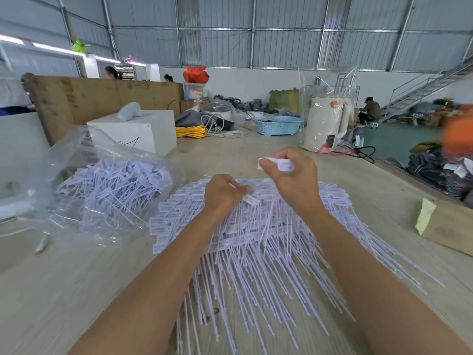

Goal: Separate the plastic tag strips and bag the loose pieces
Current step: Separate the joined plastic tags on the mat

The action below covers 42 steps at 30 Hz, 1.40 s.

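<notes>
Left hand (225, 193) pinches a tag (251, 199) over the strip pile (256, 239) | right hand (291, 172) grips tags (279, 163) | bag (107, 185) left | printing unreadable

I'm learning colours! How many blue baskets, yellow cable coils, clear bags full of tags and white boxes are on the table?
Blue basket: 1
Yellow cable coil: 1
Clear bag of tags: 1
White box: 1
Total: 4

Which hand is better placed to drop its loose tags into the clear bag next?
Probably the right hand: raised off the pile, gripping a bunch of tags. The left hand, though nearer the clear bag, pinches a tag at the pile.
</notes>
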Motion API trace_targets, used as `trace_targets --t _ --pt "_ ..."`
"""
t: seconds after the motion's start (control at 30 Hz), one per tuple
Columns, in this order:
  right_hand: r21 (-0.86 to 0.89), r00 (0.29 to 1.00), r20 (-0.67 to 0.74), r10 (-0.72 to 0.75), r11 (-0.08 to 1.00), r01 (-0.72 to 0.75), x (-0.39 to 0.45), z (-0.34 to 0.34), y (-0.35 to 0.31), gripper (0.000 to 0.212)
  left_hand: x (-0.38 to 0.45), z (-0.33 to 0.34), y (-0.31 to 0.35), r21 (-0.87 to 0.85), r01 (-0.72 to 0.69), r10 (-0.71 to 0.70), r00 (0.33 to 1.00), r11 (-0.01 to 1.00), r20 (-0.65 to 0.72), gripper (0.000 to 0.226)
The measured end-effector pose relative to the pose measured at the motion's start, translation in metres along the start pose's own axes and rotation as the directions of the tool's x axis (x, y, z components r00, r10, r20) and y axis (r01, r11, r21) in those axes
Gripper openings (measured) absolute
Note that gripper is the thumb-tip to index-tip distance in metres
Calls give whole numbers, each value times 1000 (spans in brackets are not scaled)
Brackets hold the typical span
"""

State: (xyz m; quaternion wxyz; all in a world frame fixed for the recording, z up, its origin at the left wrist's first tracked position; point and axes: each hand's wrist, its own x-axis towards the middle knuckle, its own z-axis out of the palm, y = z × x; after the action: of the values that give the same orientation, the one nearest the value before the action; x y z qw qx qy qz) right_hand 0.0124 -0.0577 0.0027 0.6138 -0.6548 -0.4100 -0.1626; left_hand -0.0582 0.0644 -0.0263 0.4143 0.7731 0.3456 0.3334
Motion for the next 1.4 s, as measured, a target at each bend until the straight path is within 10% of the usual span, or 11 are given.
trace_targets --t 0.17,0.43,0.57,0.73,1.03,1.4 --pt "321 937 101 335 880 -349 5 -2 -1 33 -9 5 14 34 -217 219 964 976 -149 27" --pt "479 898 132 421 766 -429 24 -13 -8 19 -37 9 43 182 -446 471 872 876 -129 52" --pt "475 866 110 489 739 -477 31 -13 -12 17 -50 6 57 -433 -43 229 894 900 386 30" --pt "361 866 33 498 803 -475 32 -3 -11 30 -57 0 64 -398 98 162 806 912 570 18" --pt "281 864 176 472 817 -504 17 32 -28 30 -48 -45 38 33 -242 227 944 970 241 12" --pt "236 788 507 351 822 -518 -8 134 -68 18 -48 -155 -24 373 -188 177 982 909 63 24"
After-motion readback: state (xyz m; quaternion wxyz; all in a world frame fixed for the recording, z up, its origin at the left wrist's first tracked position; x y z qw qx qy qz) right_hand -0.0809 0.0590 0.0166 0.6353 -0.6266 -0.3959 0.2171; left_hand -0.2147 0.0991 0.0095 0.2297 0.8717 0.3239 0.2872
